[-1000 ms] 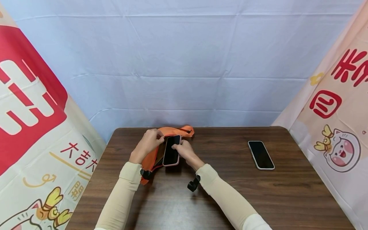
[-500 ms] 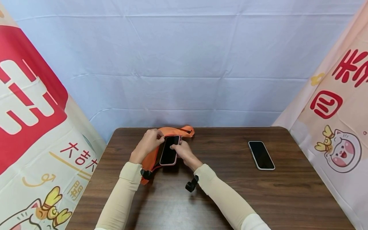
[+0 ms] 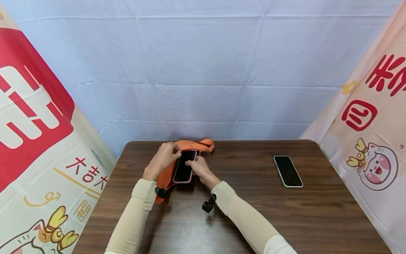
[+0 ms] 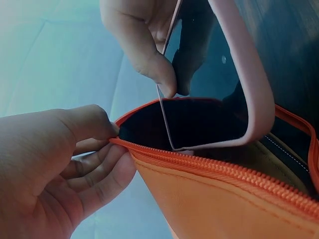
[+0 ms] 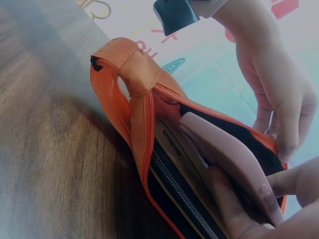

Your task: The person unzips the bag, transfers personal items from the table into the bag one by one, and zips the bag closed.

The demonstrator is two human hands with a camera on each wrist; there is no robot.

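Observation:
An orange zippered bag (image 3: 163, 178) lies at the left of the table with its mouth unzipped. My left hand (image 3: 164, 156) pinches the zipper edge at one end of the opening, thumb against fingers. In my right hand (image 3: 203, 169) is a smartphone (image 3: 181, 173) in a pink case, gripped with the thumb on the screen side and fingers behind. In the left wrist view, the lower end of the pink case (image 4: 255, 94) dips into the bag's mouth. The right wrist view shows a dark lining and a silver inner zipper (image 5: 182, 191) beside the phone.
A second smartphone (image 3: 288, 171) in a white case lies screen up at the right of the brown wooden table (image 3: 247, 218). An orange strap (image 3: 207, 144) loops at the bag's far end. Behind the table hangs a pale cloth (image 3: 203, 88), with printed banners at both sides.
My right hand has moved the pink-cased phone slightly left, further over the bag's opening. The left hand stays at the bag's edge, and the white-cased phone has not moved.

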